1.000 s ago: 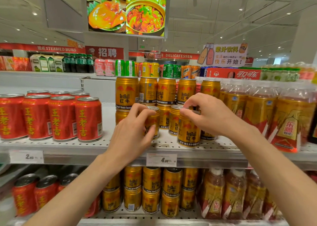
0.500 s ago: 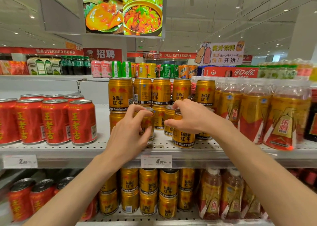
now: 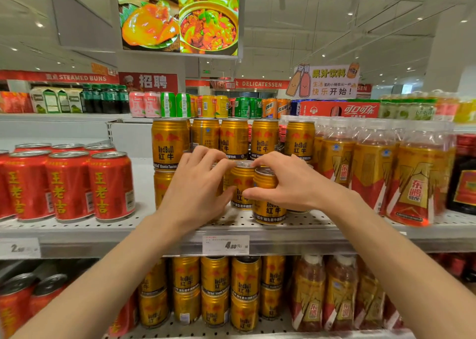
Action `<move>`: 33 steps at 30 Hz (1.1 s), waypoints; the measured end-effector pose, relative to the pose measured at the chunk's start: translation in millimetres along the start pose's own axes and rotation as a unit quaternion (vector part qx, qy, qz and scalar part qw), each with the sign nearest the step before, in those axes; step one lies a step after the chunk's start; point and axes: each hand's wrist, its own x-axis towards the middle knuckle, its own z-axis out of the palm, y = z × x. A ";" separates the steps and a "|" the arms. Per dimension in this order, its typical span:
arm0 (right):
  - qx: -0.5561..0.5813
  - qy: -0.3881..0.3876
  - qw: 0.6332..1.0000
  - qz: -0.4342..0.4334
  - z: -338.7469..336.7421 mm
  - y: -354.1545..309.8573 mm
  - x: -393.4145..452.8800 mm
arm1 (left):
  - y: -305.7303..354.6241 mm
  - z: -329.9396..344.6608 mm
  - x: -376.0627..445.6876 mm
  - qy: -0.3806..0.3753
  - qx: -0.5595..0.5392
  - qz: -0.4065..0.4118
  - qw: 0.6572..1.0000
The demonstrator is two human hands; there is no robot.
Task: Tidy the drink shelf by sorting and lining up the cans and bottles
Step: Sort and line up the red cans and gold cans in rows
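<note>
Gold Red Bull cans stand two layers high on the middle shelf [image 3: 309, 226]. My left hand [image 3: 198, 191] curls round a gold can in the lower layer that its fingers mostly hide. My right hand [image 3: 288, 184] grips the front gold can [image 3: 269, 211] by its top, thumb on its face. Another gold can [image 3: 240, 184] shows between the two hands, touching both thumbs. The upper gold cans [image 3: 234, 137] stand in a row behind my fingers.
Red cans [image 3: 69, 186] stand in rows at the left, with a bare gap of shelf before the gold cans. Tea bottles [image 3: 412, 179] crowd the right side. More gold cans [image 3: 216, 287] and bottles fill the shelf below. A price tag [image 3: 225, 244] hangs on the shelf edge.
My two hands have drawn closer together. The right hand's can has slid left, up against the can in the middle. The left hand has stayed on its can.
</note>
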 end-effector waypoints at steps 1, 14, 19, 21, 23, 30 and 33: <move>-0.004 0.000 1.000 0.000 -0.4 3.6 -1.7 | 1.0 -0.5 6.3 -0.027 0.007 0.008 1.000; -0.007 0.002 1.000 -0.004 -3.1 20.4 -5.3 | 10.7 1.9 68.6 -0.266 -0.055 -0.035 0.962; -0.001 -0.010 1.000 0.004 -4.5 27.1 -2.4 | 6.2 -1.2 68.6 -0.276 -0.095 -0.078 0.953; 0.003 -0.011 1.000 0.003 -5.2 28.3 -2.2 | 5.3 -4.2 67.0 -0.272 -0.103 -0.084 0.953; 0.004 -0.009 1.000 -0.001 -4.2 29.2 -1.5 | 5.4 -7.3 64.5 -0.267 -0.102 -0.082 0.955; 0.056 -0.034 0.998 -0.020 -11.0 41.3 -7.3 | 1.9 -15.7 51.0 -0.241 -0.080 -0.041 0.966; 0.065 -0.028 0.997 -0.028 -8.8 43.9 -7.3 | 4.2 -13.1 45.4 -0.246 -0.059 -0.018 0.967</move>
